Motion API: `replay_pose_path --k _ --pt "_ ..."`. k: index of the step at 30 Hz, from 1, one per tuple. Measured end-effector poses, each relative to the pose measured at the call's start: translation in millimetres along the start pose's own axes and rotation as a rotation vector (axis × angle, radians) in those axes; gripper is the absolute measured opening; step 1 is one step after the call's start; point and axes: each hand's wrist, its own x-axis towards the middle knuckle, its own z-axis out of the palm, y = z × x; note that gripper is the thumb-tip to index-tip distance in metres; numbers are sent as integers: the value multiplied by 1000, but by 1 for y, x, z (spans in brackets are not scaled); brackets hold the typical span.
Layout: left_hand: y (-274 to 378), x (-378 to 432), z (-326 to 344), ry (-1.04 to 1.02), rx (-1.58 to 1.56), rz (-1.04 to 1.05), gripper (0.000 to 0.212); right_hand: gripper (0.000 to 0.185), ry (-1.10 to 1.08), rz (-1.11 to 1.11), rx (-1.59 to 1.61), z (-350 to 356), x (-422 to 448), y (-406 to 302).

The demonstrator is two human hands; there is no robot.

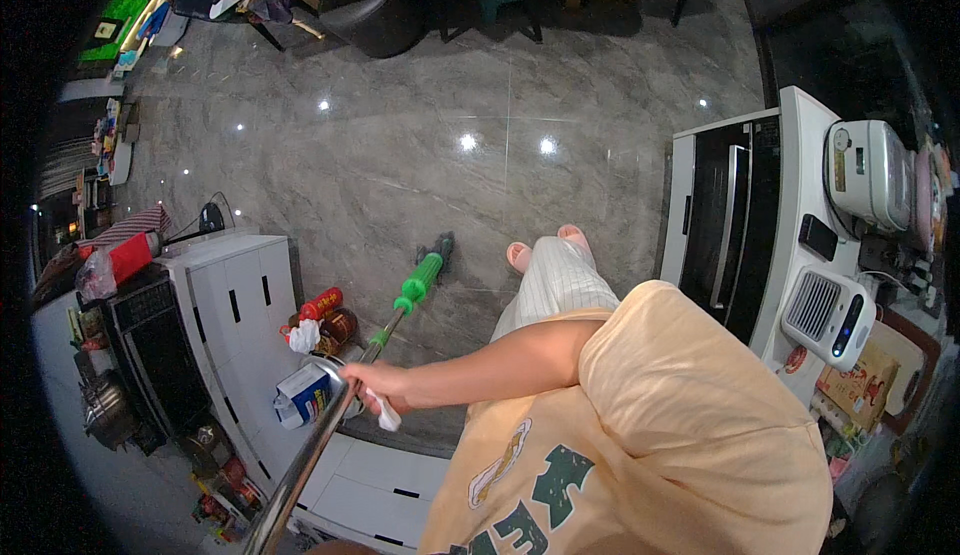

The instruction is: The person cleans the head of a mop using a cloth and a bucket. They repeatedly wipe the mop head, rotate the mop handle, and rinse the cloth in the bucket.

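My right hand (379, 388) grips the metal pole of a twist mop (328, 424), with the bare forearm reaching across my front. A crumpled white tissue or cloth (386, 414) sticks out from under the same hand. Down the pole are bright green plastic sleeves (421, 282), and the dark grey mop head (445, 246) rests on the floor left of my feet. The pole's upper end runs out of the picture at the bottom left. My left hand is out of view. Beside the pole stands a blue and white package (304, 395).
Grey marble-look tiles (390, 150) cover the floor. White cabinets (240, 292) line the left; a red cylinder (322, 303) and white plastic bag (304, 337) sit beside them. The right-hand counter (796, 127) carries a rice cooker (862, 172) and a small white fan unit (825, 315). Dark chairs (379, 26) stand ahead.
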Motion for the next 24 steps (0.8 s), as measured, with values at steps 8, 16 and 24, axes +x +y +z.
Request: replay_pose_path --k 8,16,24 --pt "-81 19 75 149 -239 89 18 26 209 -325 195 -97 -78 -56" --pt "-241 7 232 130 -396 -306 15 35 600 -536 504 -283 -213 -96" --pt "-220 -34 230 72 -291 -357 23 20 735 -547 263 -274 -154 -112"
